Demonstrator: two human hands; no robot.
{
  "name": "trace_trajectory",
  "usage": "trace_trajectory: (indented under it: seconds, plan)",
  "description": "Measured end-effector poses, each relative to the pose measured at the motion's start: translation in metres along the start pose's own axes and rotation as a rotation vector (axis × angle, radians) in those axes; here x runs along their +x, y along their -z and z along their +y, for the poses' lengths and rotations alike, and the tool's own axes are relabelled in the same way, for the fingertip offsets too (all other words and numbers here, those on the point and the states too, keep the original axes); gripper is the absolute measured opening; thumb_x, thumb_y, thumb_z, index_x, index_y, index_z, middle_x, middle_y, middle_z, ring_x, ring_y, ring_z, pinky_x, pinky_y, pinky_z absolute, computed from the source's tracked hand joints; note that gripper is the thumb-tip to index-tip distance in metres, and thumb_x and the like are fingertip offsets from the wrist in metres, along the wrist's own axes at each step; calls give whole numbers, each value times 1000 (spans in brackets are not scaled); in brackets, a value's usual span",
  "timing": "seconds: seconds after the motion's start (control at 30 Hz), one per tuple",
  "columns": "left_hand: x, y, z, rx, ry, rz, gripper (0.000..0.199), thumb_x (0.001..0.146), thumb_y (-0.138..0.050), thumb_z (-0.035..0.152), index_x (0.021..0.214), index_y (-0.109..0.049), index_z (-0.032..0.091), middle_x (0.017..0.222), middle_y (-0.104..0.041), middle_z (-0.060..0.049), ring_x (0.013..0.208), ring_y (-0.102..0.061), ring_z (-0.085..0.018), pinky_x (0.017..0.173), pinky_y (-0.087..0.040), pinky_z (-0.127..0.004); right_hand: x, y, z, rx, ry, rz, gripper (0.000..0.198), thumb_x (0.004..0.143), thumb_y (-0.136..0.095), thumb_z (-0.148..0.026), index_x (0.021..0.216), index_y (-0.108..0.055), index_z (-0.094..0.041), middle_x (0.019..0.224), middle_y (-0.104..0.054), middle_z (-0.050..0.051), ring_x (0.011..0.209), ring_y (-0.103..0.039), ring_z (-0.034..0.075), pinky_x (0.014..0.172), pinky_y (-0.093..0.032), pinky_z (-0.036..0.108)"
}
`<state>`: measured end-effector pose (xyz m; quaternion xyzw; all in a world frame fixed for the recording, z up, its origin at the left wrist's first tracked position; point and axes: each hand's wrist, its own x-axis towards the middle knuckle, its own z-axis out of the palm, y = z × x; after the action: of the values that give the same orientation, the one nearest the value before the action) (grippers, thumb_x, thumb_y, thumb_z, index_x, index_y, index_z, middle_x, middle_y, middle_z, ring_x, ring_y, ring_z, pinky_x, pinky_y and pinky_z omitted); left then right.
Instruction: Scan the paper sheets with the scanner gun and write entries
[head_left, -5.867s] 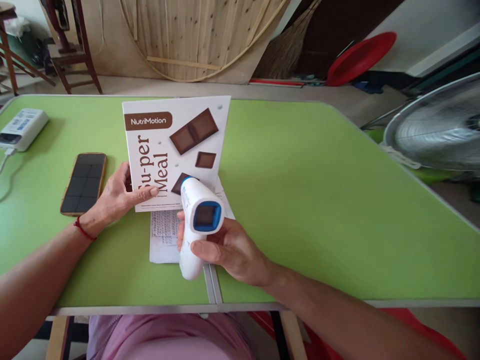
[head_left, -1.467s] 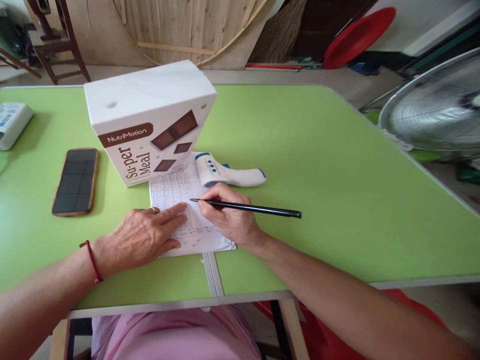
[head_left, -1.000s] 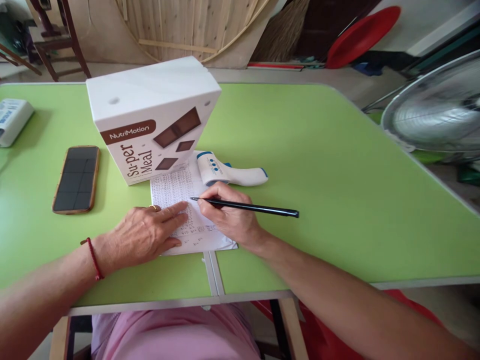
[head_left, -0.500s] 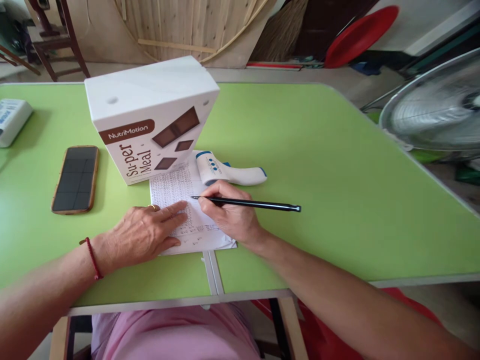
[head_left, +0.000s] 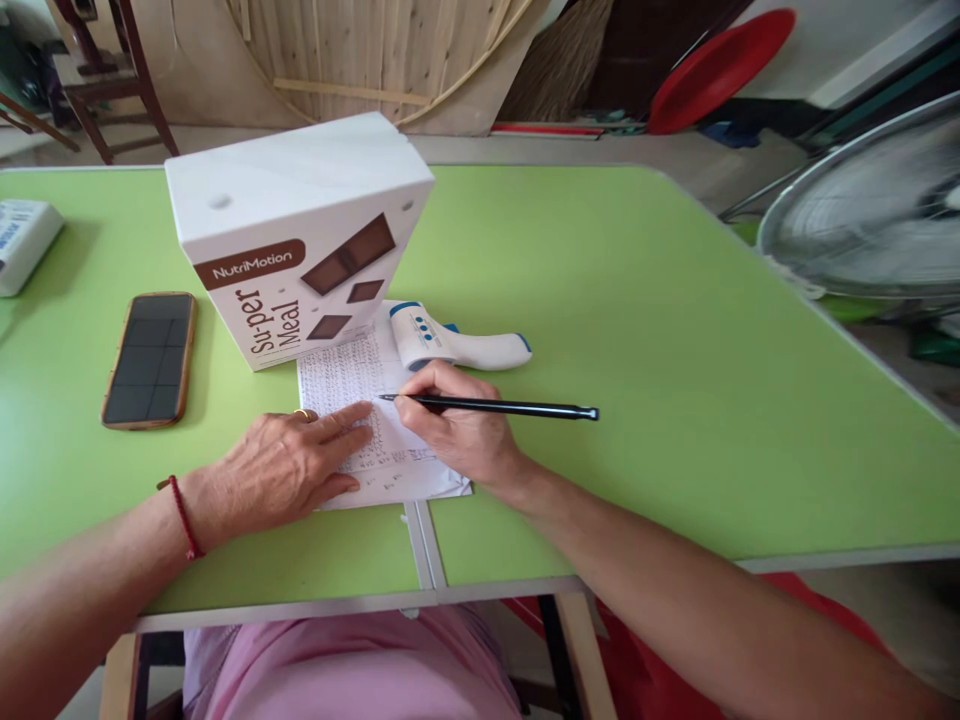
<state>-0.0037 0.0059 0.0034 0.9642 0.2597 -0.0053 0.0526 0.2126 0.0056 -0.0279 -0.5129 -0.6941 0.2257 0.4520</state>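
Left hand [head_left: 281,468] lies palm-down on paper [head_left: 397,455] — right hand [head_left: 466,428] pinches a pen [head_left: 525,408].

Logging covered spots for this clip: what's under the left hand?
The left hand lies partly on handwritten paper and partly over the green table. Whatever is written directly beneath it is covered and can't be seen.

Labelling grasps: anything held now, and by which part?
Right hand: black pen, held near its writing tip. Left hand: nothing held, resting on the paper.

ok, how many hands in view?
2: the left hand lies on the paper; the right hand grips the black pen over it. No others show.
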Motion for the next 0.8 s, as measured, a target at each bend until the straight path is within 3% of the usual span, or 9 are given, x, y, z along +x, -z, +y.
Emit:
trace_trajectory:
  seconds: [0.8]
  plan:
    - [-1,0,-1,-5,-3,-10,40,98,-48,38,131,-54,16,148,-46,-12,87,-71,-25,70,-60,-39,2,2,0,-8,-6,20,12,74,-54,-19,64,-48,-23,53,-51,-6,45,-42,9,44,-34,24]
